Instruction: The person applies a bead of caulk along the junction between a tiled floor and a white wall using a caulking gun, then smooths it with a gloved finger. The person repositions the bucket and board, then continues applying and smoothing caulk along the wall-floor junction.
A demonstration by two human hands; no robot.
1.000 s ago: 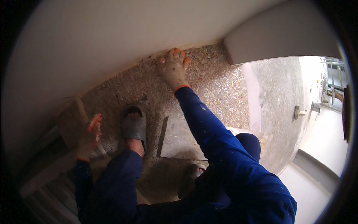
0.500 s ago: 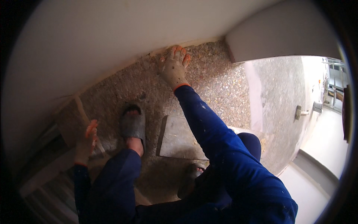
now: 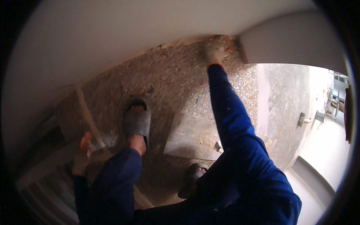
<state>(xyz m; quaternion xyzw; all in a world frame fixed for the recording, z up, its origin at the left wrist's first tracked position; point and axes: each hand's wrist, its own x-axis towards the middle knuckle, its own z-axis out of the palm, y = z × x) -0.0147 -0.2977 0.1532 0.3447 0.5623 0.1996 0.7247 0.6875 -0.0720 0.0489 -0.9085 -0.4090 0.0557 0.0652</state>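
My right hand [image 3: 218, 48], in a pale glove with orange fingertips, is stretched far forward. It is low over the rough, speckled floor [image 3: 172, 71], at the foot of the white wall [image 3: 123, 33] and close to the corner. Motion smears its fingers, and whatever may be under them is hidden. In the shade on the left, my left hand [image 3: 83, 153] wears the same kind of glove. It hangs beside my left knee with its orange fingers extended, and no held thing shows.
A flat grey board [image 3: 187, 137] lies between my sandals [image 3: 137, 118], with a small pale lump [image 3: 219, 146] on it. A white panel [image 3: 292, 37] juts out at the upper right. A block-shaped tool with a handle [image 3: 303, 119] is on the floor farther right.
My right hand has slid right along the wall's foot toward the corner. My left hand has dropped slightly, nearer my knee. More of the grey board shows beside my right arm.
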